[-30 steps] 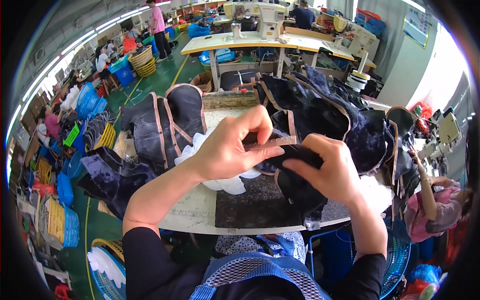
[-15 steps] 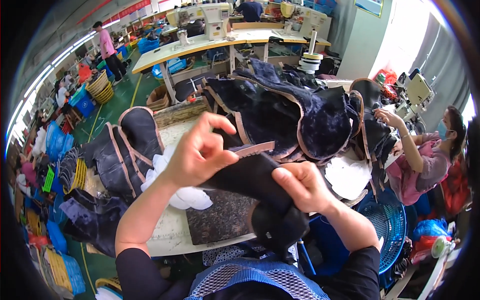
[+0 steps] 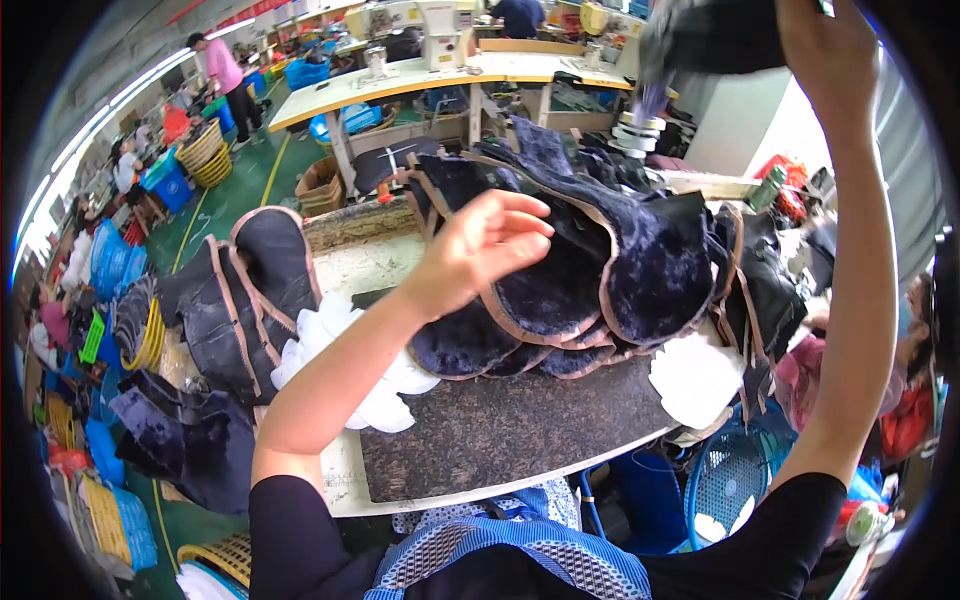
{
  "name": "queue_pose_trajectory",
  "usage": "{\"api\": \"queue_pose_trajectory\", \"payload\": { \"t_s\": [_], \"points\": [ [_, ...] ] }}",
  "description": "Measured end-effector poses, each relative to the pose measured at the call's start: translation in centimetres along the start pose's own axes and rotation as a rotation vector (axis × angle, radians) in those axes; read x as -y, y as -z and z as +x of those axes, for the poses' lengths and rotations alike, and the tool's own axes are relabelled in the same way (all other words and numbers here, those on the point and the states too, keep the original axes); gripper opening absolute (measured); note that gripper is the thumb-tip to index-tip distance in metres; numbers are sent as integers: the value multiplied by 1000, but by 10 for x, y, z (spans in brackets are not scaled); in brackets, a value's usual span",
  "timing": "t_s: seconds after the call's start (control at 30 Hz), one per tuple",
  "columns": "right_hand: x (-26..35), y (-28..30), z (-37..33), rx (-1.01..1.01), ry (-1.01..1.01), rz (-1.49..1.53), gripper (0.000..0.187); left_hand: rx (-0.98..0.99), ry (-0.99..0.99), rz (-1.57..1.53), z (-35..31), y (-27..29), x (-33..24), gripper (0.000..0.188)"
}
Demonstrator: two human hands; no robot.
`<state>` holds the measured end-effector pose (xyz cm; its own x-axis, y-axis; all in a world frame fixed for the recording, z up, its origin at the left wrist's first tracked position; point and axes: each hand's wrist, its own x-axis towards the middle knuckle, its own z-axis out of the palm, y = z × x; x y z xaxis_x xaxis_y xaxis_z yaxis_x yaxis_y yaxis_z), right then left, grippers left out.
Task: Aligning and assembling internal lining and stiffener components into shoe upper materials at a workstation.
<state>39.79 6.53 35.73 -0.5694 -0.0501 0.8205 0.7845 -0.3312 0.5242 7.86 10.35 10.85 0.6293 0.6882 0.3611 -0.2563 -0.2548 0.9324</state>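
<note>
My right hand (image 3: 832, 50) is raised high at the upper right, gripping a black, fur-lined boot upper (image 3: 725, 38) that is smeared by motion at its far end. Over the table, my left hand (image 3: 488, 252) hovers with loosely bent fingers, thumb apart, holding nothing. Below and beyond it lies a pile of dark blue furry boot uppers (image 3: 655, 265) edged in tan-pink binding. A dark speckled board (image 3: 520, 430) rests on the white table in front of me. White cut pieces (image 3: 385, 375) are heaped at its left, and another white stack (image 3: 697, 378) sits at its right.
More black uppers (image 3: 205, 325) are stacked on the left. A blue basket (image 3: 735, 475) stands below the table's right side. Across the far side runs a long table (image 3: 400, 85) with sewing machines. A co-worker (image 3: 805, 370) at the right is partly hidden by my arm.
My right hand has lifted the boot upper from in front of me to the upper right. My left hand has let go of it and moved right, uncovering the board.
</note>
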Motion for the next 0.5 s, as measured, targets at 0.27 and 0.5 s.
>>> {"api": "queue_pose_trajectory", "payload": {
  "t_s": [0.27, 0.5],
  "points": [
    [0, -37, -236, 573, -19, 893, 50, 75, -116, 701, -105, 24, 31, 25],
    [48, 63, -279, 902, -302, 1169, 36, -845, -150, 1395, -166, 196, 66, 43]
  ]
}}
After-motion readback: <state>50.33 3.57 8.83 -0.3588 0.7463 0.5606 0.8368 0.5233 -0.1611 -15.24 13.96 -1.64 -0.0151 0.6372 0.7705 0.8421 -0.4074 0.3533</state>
